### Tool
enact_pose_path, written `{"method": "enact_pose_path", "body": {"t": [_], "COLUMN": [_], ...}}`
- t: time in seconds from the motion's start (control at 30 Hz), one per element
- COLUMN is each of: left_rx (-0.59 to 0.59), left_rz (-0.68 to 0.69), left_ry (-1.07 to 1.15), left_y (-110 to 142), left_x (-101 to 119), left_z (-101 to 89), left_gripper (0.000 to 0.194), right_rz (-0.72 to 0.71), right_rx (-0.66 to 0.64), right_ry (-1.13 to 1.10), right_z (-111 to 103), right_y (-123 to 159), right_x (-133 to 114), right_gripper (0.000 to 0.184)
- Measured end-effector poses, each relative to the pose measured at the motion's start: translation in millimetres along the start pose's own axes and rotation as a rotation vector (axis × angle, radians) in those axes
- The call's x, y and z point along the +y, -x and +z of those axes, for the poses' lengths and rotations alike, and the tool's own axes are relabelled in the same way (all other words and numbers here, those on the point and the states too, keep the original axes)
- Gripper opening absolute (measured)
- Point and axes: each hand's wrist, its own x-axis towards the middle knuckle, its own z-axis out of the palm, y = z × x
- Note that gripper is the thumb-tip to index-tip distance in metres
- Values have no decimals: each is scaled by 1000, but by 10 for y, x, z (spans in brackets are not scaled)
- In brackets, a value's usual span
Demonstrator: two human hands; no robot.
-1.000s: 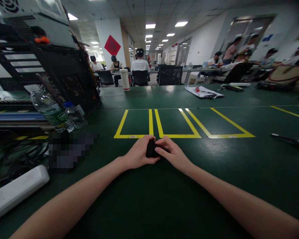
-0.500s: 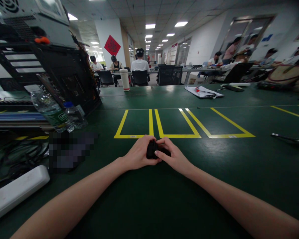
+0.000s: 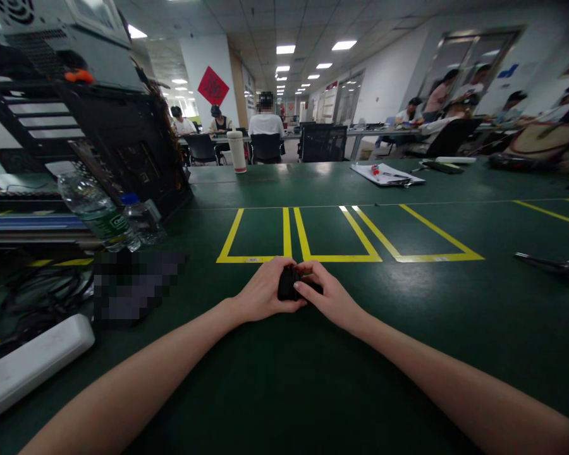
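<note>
Grip of the left hand (image 3: pixel 264 291) wraps a small black object (image 3: pixel 287 285), its thumb along the near edge, while the right hand (image 3: pixel 334 294) pinches the right side of it between thumb and curled fingers. The object is between both hands over the middle of the green surface (image 3: pixel 284 385), just nearer than the yellow tape outlines (image 3: pixel 344 259); whether its underside touches down, I cannot tell.

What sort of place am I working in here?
Probably an open-plan office or workshop: black office chairs by desks beyond, yellow tape outlines on the green tabletop, and what looks like a computer chassis at left.
</note>
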Motion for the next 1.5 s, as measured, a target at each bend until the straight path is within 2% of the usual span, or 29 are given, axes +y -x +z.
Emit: {"method": "enact_pose_path", "body": {"t": [0.33, 0.5, 0.6, 0.73, 0.93, 1.03, 1.17, 1.27, 1.4, 1.5], "left_rx": [16, 16, 9, 18, 15, 20, 21, 21, 10, 24], "left_rz": [14, 20, 18, 14, 36, 49, 45, 43, 33, 36], "left_ry": [8, 0, 8, -1, -5, 2, 6, 7, 2, 2], "left_y": [1, 3, 0, -5, -2, -3, -5, -1, 3, -1], "left_x": [-22, -23, -20, -22, -17, -19, -25, -25, -23, -24], "left_z": [21, 18, 16, 20, 12, 11, 18, 19, 16, 20], "left_gripper": [54, 54, 54, 54, 54, 54, 54, 54, 54, 54], "right_rz": [-79, -52, -31, -54, -155, -150, -75, -44, -79, -131], "right_rx": [20, 34, 13, -24, 65, 73, 40, 14, 1, 54], "right_ry": [18, 41, 65, 54, 114, 124, 100, 109, 96, 146], "right_z": [2, -5, -8, -5, -1, -4, -13, -18, -19, -21], "right_y": [19, 12, 2, -6, 5, 7, 9, 9, 16, 21], "right_x": [-17, -17, -11, -3, 9, 2, -21, -31, -34, -29], "right_gripper": [14, 22, 24, 18, 19, 20, 26, 23, 18, 16]}}
